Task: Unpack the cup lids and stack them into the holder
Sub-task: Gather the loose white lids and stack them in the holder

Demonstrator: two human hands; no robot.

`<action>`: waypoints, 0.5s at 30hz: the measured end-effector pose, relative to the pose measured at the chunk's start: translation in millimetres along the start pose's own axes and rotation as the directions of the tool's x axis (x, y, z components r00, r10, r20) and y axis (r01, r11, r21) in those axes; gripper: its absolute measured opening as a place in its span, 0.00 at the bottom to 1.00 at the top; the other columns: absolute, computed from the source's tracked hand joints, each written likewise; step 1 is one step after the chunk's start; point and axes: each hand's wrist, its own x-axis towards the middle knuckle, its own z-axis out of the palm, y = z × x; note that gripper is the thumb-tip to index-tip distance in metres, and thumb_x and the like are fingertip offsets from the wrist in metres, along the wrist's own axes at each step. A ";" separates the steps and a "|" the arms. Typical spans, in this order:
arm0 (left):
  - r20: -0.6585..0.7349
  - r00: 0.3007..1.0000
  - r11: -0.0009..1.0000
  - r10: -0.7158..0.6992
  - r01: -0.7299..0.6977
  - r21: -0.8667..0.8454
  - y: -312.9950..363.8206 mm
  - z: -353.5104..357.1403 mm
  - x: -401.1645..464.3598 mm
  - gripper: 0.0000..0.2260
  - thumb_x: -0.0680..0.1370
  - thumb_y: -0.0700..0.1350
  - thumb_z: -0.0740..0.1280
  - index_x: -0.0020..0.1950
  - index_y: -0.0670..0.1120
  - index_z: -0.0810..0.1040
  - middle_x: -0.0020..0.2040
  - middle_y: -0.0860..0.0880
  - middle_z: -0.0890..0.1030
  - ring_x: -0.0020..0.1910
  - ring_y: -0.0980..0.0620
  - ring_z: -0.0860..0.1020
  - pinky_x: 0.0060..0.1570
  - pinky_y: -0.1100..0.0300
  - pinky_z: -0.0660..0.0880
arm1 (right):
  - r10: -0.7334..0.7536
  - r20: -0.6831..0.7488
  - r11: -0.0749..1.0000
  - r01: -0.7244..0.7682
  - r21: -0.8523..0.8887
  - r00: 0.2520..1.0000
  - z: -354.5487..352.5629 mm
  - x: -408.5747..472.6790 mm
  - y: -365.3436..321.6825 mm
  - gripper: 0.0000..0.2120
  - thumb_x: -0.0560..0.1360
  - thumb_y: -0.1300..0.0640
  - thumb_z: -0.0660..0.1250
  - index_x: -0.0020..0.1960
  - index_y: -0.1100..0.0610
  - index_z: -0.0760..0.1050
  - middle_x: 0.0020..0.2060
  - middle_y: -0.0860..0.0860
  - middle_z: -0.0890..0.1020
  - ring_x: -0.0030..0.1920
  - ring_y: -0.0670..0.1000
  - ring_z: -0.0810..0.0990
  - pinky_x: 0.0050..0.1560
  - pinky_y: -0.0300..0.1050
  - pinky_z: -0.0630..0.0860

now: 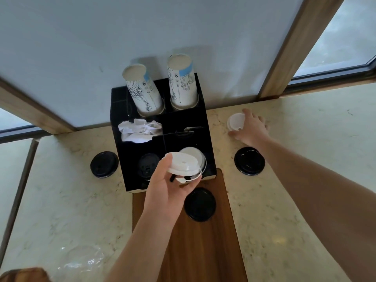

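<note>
A pale, veined marble counter (67, 200) runs under frosted window panes framed in light wood, with a strip of darker wood grain (195, 251) set into its middle. At the near left lies a crumpled clear plastic wrapper (81, 259), glossy and flat. Further back a round black lid (104, 164) sits on the stone just beside the black holder (120, 127), a boxy divided organizer whose rear slots carry two upturned stacks of printed paper cups (142, 90) and whose left middle slot is stuffed with crinkled white napkins (140, 130). Black lids show dimly in its front left well. The left hand (164, 188) pinches a white lid (183, 164) by its rim between thumb and curled fingers, tilted above the front right well, where another white lid (195, 154) rests. A black lid (200, 204) lies on the wood strip just in front of the holder. Right of it, another black lid (249, 161) lies on open marble, and behind it the right hand (251, 129) reaches, fingers curled around the edge of a small white lid (236, 122) on the counter.
</note>
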 end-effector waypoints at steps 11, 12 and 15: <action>0.122 0.992 1.000 -0.014 0.017 -0.020 -1.5 2.9 -14.5 0.18 0.71 0.46 0.79 0.59 0.44 0.84 0.62 0.36 0.82 0.63 0.30 0.79 0.56 0.35 0.78 | 0.020 -0.221 0.859 0.096 0.503 0.975 -15.8 -90.2 -20.8 0.49 0.63 0.35 0.78 0.76 0.51 0.60 0.64 0.48 0.75 0.61 0.53 0.77 0.57 0.49 0.79; 0.124 0.992 1.000 -0.022 0.025 -0.018 -1.3 2.6 -16.4 0.23 0.71 0.47 0.79 0.63 0.44 0.81 0.64 0.36 0.81 0.64 0.30 0.78 0.57 0.36 0.77 | -0.008 -0.239 0.837 0.137 0.530 0.971 -19.0 -112.9 -26.8 0.49 0.63 0.33 0.78 0.75 0.50 0.61 0.62 0.44 0.74 0.59 0.49 0.77 0.52 0.42 0.79; 0.133 0.990 0.999 -0.041 0.038 0.028 1.0 -4.2 -25.5 0.32 0.71 0.51 0.79 0.72 0.45 0.73 0.69 0.36 0.78 0.67 0.31 0.76 0.59 0.38 0.76 | -0.062 -0.239 0.738 0.206 0.643 0.969 -20.5 -182.1 -40.4 0.46 0.62 0.31 0.76 0.73 0.47 0.63 0.62 0.39 0.75 0.56 0.43 0.79 0.43 0.30 0.79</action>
